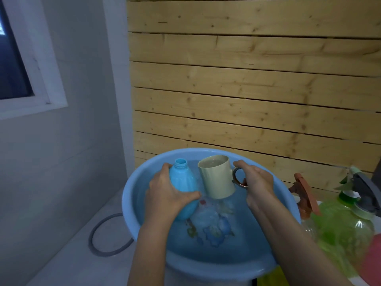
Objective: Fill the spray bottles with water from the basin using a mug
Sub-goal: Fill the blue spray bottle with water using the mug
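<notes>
Leftmost, an uncapped blue bottle was gripped around its body by the left hand over the water-filled basin. At its 3 o'clock, a beige mug was held by the handle in the right hand. At the basin's 3 o'clock, an orange-triggered bottle and a green bottle were seen.

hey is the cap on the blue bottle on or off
Off. The blue bottle shows a bare threaded neck and open mouth; the left hand holds it over the basin, beside the mug.
</notes>
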